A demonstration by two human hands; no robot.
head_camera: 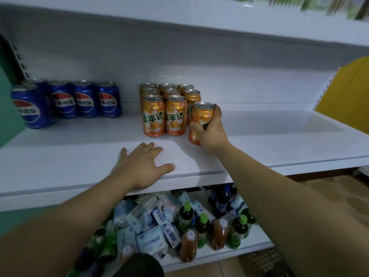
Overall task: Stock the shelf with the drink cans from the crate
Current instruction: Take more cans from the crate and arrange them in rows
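Note:
A white shelf [259, 136] spans the view. Several orange cans [153, 114] stand in rows at its middle. My right hand [211, 132] grips one more orange can [200, 116] at the right end of the front row, tilted slightly, its base at the shelf surface. Several blue cola cans [85, 100] stand in a row at the left. My left hand [143, 166] lies flat, fingers spread, on the shelf's front edge and holds nothing. The crate is not in view.
The lower shelf [257, 242] holds green-capped bottles [185, 214], brown drink bottles [188, 244] and blue-white packets [151, 238]. A yellow panel [347, 92] bounds the shelf at the right. Another shelf [179, 19] hangs above. Bare shelf lies right of the orange cans.

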